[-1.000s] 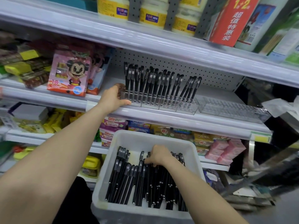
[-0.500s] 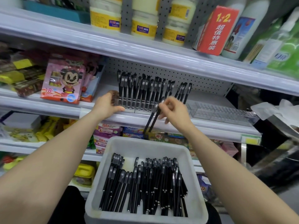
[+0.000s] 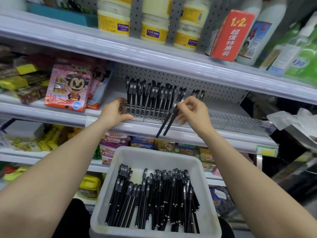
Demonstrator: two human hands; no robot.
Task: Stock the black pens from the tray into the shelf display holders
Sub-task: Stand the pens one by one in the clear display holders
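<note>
Two black pens hang slanted from the right grip, pinched near their capped upper ends between thumb and fingertips, tips reaching down past the shelf edge. Light, stiff and smooth, they probably swivel when held this high; a pinch nearer mid-barrel should steer each tip into a slot. The left grip curls round the left end of the clear display holder. Spare pens fill the white tray below.

Pens in tray below shelf holders
</note>
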